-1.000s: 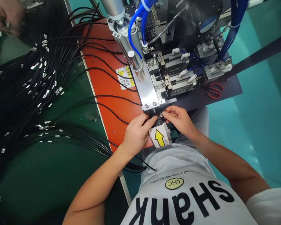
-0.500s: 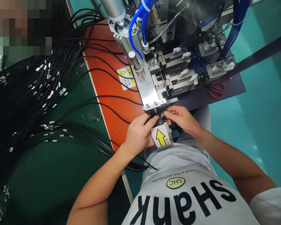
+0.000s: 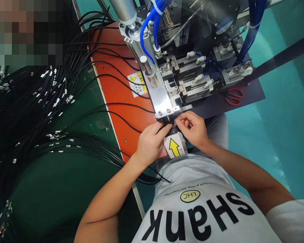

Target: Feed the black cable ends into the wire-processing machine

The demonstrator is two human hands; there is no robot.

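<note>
Both hands met at the front edge of the machine, directly below its aluminium plate. The left hand was pinched closed, thumb and forefinger holding the end of a thin black cable and pressing it toward the small dark fixture under the plate. The right hand was likewise drawn narrow, fingertips nipped on something small at the same fixture; what exactly it gripped was too small to tell. The cable end therefore sat at the mouth of the fixture, between the two sets of fingertips, with its length trailing left across the orange mat. As judged from the layout, the work was at the seating stage of one piece: several cables lay across the mat, while a large heap of black cables with metal ends rested on the green desk, so much appeared left to process. Readable markings were few: a yellow arrow label just below the fixture, a yellow warning sticker with characters too small to read, and the shirt bearing "Shark", "LHC" and "a nice day together". Red scissors lay on the machine's dark base, well apart from the hands.
</note>
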